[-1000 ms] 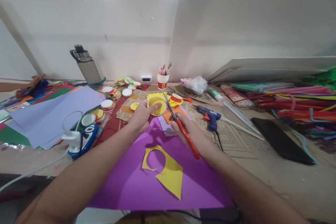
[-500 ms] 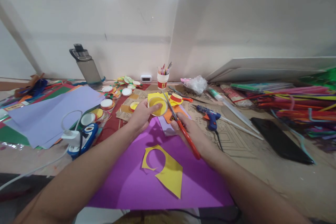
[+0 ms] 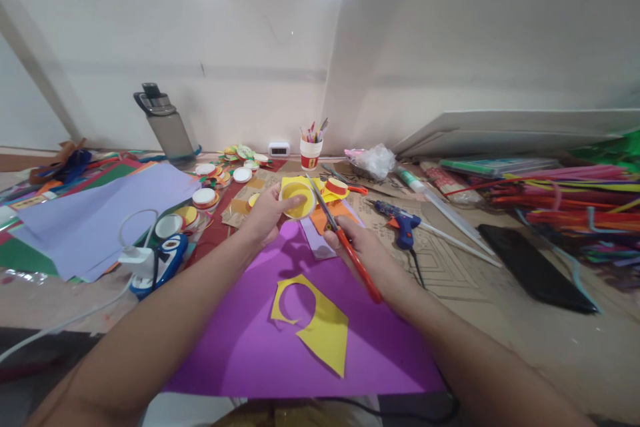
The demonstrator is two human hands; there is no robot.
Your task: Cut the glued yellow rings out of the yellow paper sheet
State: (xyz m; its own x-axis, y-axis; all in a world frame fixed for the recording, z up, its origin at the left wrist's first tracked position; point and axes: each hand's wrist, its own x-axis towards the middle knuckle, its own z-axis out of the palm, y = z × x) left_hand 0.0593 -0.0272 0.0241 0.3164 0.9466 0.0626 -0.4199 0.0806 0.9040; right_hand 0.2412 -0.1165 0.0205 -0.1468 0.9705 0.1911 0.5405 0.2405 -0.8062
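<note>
My left hand (image 3: 265, 213) grips a round, shallow lid (image 3: 299, 216) with a pale rim, and its thumb presses on a yellow paper disc (image 3: 295, 197) inside. My right hand (image 3: 356, 247) is closed around red-handled scissors (image 3: 345, 239), whose blades point up and away beside the lid's right edge. Below both hands, a yellow paper offcut (image 3: 330, 327) with a round hole lies on a large purple sheet (image 3: 240, 353). Orange paper (image 3: 327, 212) and a lilac piece (image 3: 316, 240) lie just beyond the scissors.
A blue glue gun (image 3: 406, 230) and a black phone (image 3: 535, 267) lie on the right, near bundled pipe cleaners (image 3: 565, 197). To the left are lilac sheets (image 3: 110, 213), a blue power strip (image 3: 170, 260) and several lids (image 3: 204, 197). A pen cup (image 3: 311, 152) and a bottle (image 3: 170, 133) stand behind.
My left hand has shifted slightly left with the lid, whose rim now sits a little higher. The scissors stay in my right hand, almost unmoved.
</note>
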